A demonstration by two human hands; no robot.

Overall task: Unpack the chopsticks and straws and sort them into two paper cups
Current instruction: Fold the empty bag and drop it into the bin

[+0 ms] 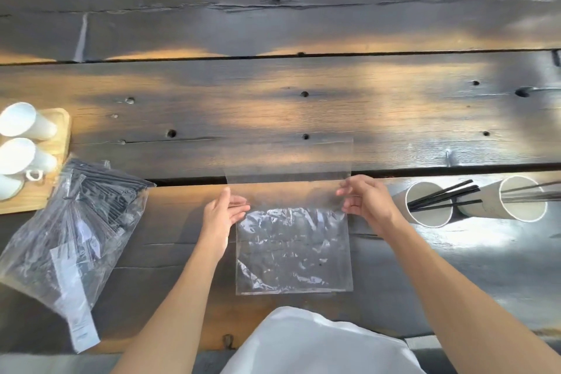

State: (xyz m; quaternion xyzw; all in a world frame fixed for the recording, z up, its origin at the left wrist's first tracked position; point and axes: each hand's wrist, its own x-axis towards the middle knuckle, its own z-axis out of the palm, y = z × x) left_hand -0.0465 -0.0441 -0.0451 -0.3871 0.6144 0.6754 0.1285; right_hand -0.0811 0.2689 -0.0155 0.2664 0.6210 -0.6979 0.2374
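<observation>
An empty clear plastic bag (293, 249) lies flat on the wooden table in front of me, its upper part lifted and folded. My left hand (223, 211) pinches its left edge and my right hand (365, 199) pinches its right edge. To the right lie two paper cups on their sides: the nearer cup (428, 205) holds several black chopsticks (444, 194), the farther cup (520, 199) holds thin straws (534, 191). A second clear bag (69, 240), full of dark sticks, rests at the left.
A wooden tray (57, 155) at the far left carries white cups (22, 123) lying on their sides. The table (273, 94) is made of dark planks with gaps and knot holes. My white apron (315, 343) is at the near edge.
</observation>
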